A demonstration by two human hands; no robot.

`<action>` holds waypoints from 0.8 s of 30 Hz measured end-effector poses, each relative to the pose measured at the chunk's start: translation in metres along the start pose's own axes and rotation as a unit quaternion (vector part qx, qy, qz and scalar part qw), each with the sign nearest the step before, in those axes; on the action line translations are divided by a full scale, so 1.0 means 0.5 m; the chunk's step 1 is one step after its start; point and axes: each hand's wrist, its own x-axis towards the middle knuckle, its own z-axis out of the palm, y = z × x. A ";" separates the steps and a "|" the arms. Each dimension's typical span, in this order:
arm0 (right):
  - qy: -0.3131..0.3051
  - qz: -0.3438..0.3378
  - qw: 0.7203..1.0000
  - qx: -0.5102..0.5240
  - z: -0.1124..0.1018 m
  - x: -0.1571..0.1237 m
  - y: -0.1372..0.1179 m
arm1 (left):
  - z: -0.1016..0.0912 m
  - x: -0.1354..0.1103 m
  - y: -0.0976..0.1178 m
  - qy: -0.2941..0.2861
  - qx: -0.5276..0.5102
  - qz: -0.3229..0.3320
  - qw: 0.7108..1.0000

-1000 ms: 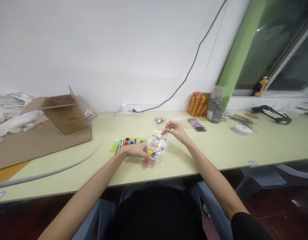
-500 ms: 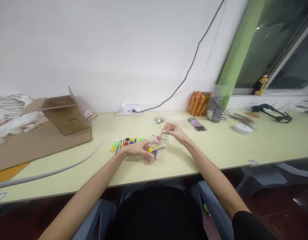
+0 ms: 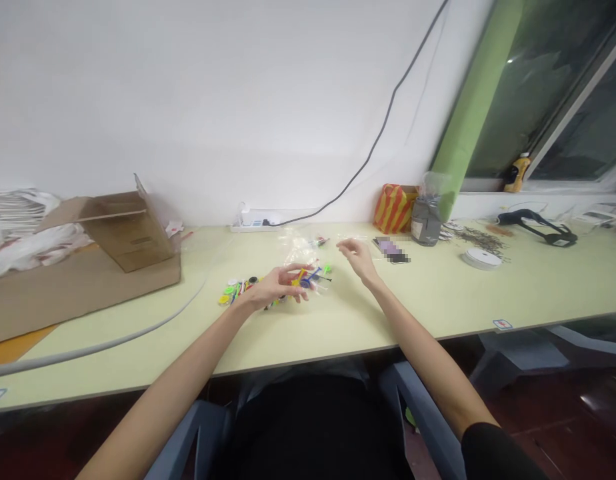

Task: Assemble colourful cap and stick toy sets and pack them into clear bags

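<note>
L hand [image 3: 278, 285] was closed loosely on a clear bag [image 3: 298, 248] w/ yellow & blue bits [image 3: 307, 280] at its near end, over the table [image 3: 368, 333]. R hand [image 3: 361, 260] was apart from it, fingers curled, tips narrow; couldn't tell if it held anything. Loose coloured pcs [image 3: 231, 291] lay left of & partly behind L hand. Small packet [image 3: 321, 241] sat farther back, approx. betw. hands. Phone [image 3: 391, 249] was just right of R hand, white roll [image 3: 482, 259] farther right, cardbd box [image 3: 133, 237] far left.
</note>
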 end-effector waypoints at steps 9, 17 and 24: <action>-0.199 -0.019 0.900 -0.388 0.038 -0.020 0.044 | -0.012 0.011 -0.010 0.113 -0.055 0.055 0.991; -0.118 0.054 0.934 -0.332 -0.009 0.011 0.054 | -0.014 0.013 -0.016 0.135 0.014 0.034 0.990; -0.097 0.040 0.985 -0.140 -0.022 0.010 0.038 | -0.011 0.015 -0.019 0.193 0.054 0.042 0.979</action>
